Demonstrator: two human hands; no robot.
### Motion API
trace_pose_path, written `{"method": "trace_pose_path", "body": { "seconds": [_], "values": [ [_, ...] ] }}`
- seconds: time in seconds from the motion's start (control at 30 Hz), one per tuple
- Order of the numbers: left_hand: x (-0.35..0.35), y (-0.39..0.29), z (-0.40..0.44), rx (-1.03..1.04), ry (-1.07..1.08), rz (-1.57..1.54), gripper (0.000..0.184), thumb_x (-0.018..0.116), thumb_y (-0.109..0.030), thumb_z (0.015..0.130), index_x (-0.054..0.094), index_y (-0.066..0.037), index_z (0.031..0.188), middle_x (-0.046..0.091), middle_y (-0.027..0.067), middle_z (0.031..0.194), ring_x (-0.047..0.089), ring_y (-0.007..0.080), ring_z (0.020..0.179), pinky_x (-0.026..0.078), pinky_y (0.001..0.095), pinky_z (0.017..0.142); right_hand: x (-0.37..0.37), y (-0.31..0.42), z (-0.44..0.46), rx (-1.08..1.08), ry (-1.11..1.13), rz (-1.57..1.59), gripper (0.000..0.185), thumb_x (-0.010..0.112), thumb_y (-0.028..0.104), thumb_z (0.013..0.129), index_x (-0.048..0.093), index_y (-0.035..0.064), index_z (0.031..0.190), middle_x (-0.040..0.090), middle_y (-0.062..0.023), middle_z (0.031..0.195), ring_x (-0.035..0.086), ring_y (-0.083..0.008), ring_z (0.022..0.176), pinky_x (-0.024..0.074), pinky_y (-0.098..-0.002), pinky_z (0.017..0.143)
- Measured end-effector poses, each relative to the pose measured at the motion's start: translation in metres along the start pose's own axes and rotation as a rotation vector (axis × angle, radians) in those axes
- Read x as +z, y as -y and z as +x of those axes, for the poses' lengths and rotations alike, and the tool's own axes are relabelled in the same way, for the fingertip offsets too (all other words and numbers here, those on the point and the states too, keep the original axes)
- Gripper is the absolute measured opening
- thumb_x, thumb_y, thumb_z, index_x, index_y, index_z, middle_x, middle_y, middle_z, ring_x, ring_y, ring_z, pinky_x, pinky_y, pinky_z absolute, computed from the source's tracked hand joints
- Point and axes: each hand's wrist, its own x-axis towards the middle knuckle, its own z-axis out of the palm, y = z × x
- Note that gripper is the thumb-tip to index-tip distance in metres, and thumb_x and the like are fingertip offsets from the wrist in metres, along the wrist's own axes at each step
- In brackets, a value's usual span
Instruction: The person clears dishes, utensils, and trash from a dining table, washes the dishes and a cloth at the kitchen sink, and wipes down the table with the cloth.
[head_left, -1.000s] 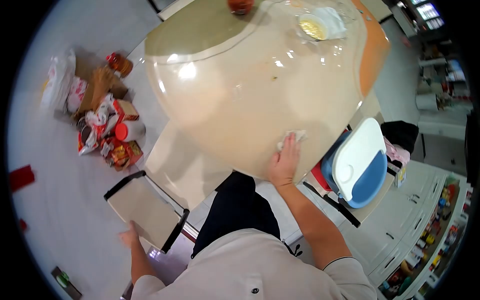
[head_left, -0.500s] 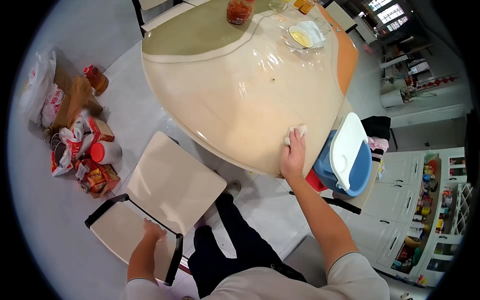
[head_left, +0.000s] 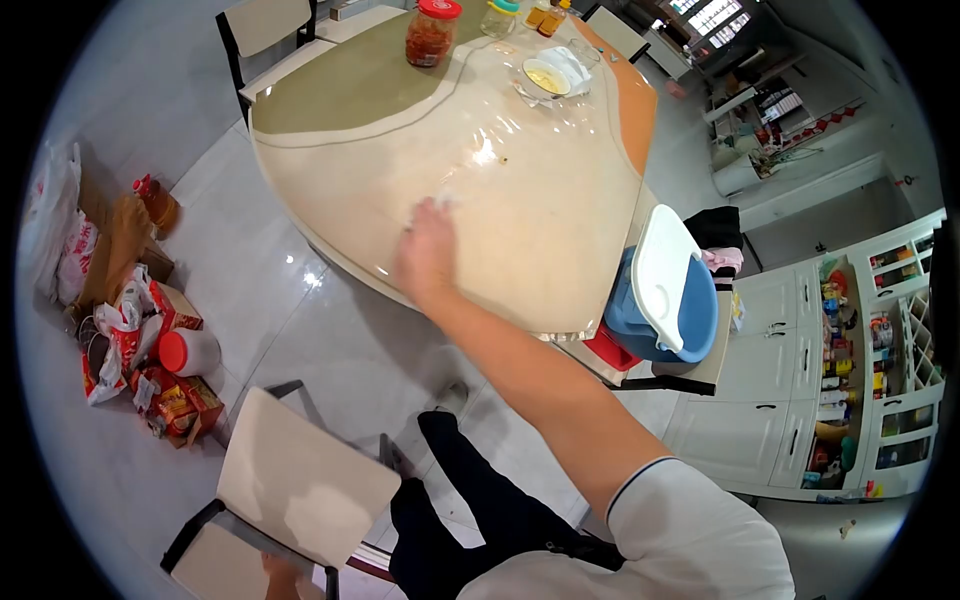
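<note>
My right hand (head_left: 428, 250) presses on the tabletop near its left front edge, smeared by motion. A bit of crumpled white cloth (head_left: 443, 202) shows at its fingertips; the rest lies under the hand. The table (head_left: 540, 240) has a cream top with olive and orange areas under a shiny clear cover, with a small dark speck (head_left: 504, 160) on it. At the bottom left, my left hand (head_left: 282, 574) is on the backrest of a cream chair (head_left: 305, 475), its fingers closed at the edge and partly out of sight.
On the table's far side stand a red-lidded jar (head_left: 431, 38), a glass jar (head_left: 499, 20) and a bowl (head_left: 546, 78) of yellow food. A blue and white child seat (head_left: 672, 290) stands to the right. Bags, boxes and a white tub (head_left: 190, 352) crowd the floor at left.
My right hand has swept the cloth leftward across the tabletop from the right front corner. The chair, with my left hand on it, now sits lower in view, farther from the table.
</note>
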Motion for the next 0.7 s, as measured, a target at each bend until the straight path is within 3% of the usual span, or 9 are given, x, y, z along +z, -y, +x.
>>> {"method": "trace_pose_path", "body": {
  "seconds": [0.07, 0.13, 0.2, 0.27, 0.37, 0.43, 0.47, 0.53, 0.7],
  "values": [
    [0.024, 0.015, 0.015, -0.009, -0.012, 0.332, 0.075, 0.052, -0.051, 0.089, 0.035, -0.018, 0.155, 0.031, 0.0110, 0.161, 0.011, 0.0289, 0.153, 0.001, 0.0476, 0.123, 0.012, 0.012, 0.017, -0.069, -0.016, 0.047, 0.046, 0.052, 0.005, 0.084, 0.053, -0.0107, 0.127, 0.054, -0.0287, 0.134, 0.047, -0.0436, 0.130, 0.0328, -0.0494, 0.113],
    [0.025, 0.010, 0.026, -0.068, -0.003, 0.299, 0.076, 0.054, -0.054, 0.088, 0.039, -0.015, 0.152, 0.035, 0.0121, 0.159, 0.016, 0.0312, 0.152, 0.006, 0.0486, 0.123, 0.013, 0.016, 0.035, 0.076, -0.009, 0.468, 0.040, 0.051, 0.002, 0.085, 0.059, -0.0050, 0.124, 0.060, -0.0255, 0.128, 0.055, -0.0359, 0.123, 0.0414, -0.0431, 0.107],
    [0.004, -0.008, 0.016, -0.133, -0.003, 0.255, 0.077, 0.056, -0.056, 0.087, 0.043, -0.013, 0.150, 0.038, 0.0131, 0.156, 0.020, 0.0335, 0.151, 0.010, 0.0497, 0.123, -0.029, -0.004, 0.059, 0.432, 0.065, 0.736, 0.036, 0.051, 0.003, 0.088, 0.064, 0.0002, 0.122, 0.065, -0.0201, 0.121, 0.061, -0.0258, 0.115, 0.0471, -0.0365, 0.099],
    [-0.021, -0.042, -0.016, -0.236, -0.061, -0.145, 0.078, 0.058, -0.060, 0.085, 0.050, -0.008, 0.144, 0.045, 0.0140, 0.150, 0.032, 0.0331, 0.145, 0.022, 0.0524, 0.119, -0.095, -0.054, 0.078, 0.703, 0.195, 0.806, 0.037, 0.053, 0.004, 0.091, 0.065, 0.0033, 0.126, 0.067, -0.0107, 0.120, 0.059, -0.0176, 0.115, 0.0457, -0.0320, 0.099],
    [-0.053, -0.095, -0.085, -0.120, -0.303, -0.398, 0.062, 0.068, -0.047, 0.083, 0.063, -0.001, 0.125, 0.059, 0.0207, 0.129, 0.053, 0.0366, 0.124, 0.043, 0.0438, 0.106, -0.134, -0.190, 0.083, 0.498, -0.107, 0.682, 0.037, 0.049, 0.000, 0.091, 0.065, -0.0007, 0.124, 0.060, -0.0123, 0.136, 0.052, -0.0220, 0.130, 0.0388, -0.0317, 0.110],
    [-0.050, -0.114, -0.074, -0.101, -0.337, -0.507, 0.045, 0.075, -0.035, 0.079, 0.069, 0.001, 0.106, 0.064, 0.0237, 0.114, 0.059, 0.0389, 0.112, 0.048, 0.0423, 0.098, -0.136, -0.284, 0.082, 0.520, -0.202, 0.636, 0.034, 0.049, 0.002, 0.092, 0.066, -0.0021, 0.121, 0.058, -0.0143, 0.138, 0.050, -0.0279, 0.133, 0.0375, -0.0333, 0.111],
    [-0.055, -0.131, -0.085, -0.108, -0.405, -0.605, 0.042, 0.077, -0.033, 0.078, 0.070, 0.001, 0.102, 0.065, 0.0244, 0.110, 0.059, 0.0396, 0.110, 0.048, 0.0430, 0.097, -0.122, -0.295, 0.088, 0.529, -0.200, 0.649, 0.034, 0.049, 0.002, 0.092, 0.066, -0.0021, 0.121, 0.058, -0.0143, 0.138, 0.050, -0.0279, 0.133, 0.0375, -0.0333, 0.111],
    [-0.062, -0.151, -0.086, 0.042, -0.539, -0.608, 0.039, 0.077, -0.031, 0.078, 0.068, 0.001, 0.099, 0.064, 0.0256, 0.109, 0.059, 0.0406, 0.106, 0.048, 0.0438, 0.096, -0.099, -0.300, 0.098, 0.311, -0.137, -0.083, 0.034, 0.048, 0.002, 0.091, 0.065, -0.0038, 0.120, 0.061, -0.0186, 0.133, 0.053, -0.0335, 0.129, 0.0378, -0.0367, 0.112],
    [-0.142, -0.203, -0.104, 0.103, -0.646, -0.752, 0.041, 0.074, -0.029, 0.082, 0.064, 0.000, 0.109, 0.059, 0.0229, 0.110, 0.057, 0.0398, 0.110, 0.048, 0.0450, 0.095, -0.030, -0.211, 0.160, 0.182, -0.042, 0.391, 0.029, 0.055, 0.003, 0.087, 0.066, -0.0015, 0.113, 0.066, -0.0218, 0.118, 0.059, -0.0390, 0.114, 0.0443, -0.0425, 0.104]
  ]
}}
